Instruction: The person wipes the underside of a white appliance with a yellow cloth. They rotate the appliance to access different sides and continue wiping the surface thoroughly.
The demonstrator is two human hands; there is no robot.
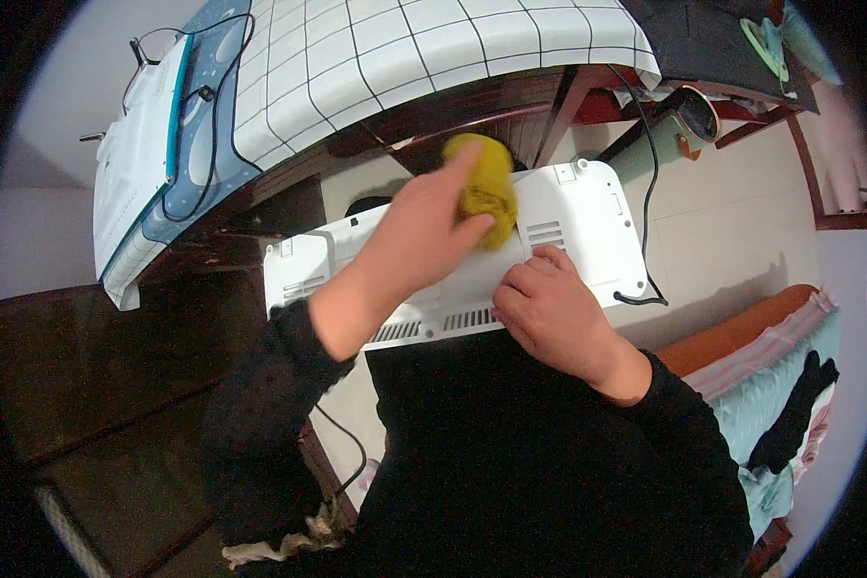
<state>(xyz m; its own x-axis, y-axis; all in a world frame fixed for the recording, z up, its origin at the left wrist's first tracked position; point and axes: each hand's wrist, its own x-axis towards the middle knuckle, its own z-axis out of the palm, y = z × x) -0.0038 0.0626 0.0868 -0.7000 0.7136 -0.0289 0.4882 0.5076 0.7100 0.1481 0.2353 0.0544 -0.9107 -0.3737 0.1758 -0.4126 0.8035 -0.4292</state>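
A long white plastic appliance housing with vent slots, screw holes and small feet lies across my lap, its ribbed underside or back towards me. My left hand grips a bunched yellow cloth over the housing's upper middle and is slightly blurred. My right hand rests on the lower edge, right of the middle, beside the vent slots, its fingers curled against the housing; whether they grip the edge is hidden. A black power cord runs down from the table side and meets the housing's lower right corner.
Ahead stands a table with a white checked tablecloth. On its left lie a blue patterned mat, a cable and a white panel. A green cylindrical bin is at upper right. Fabric and a black sock lie to the right.
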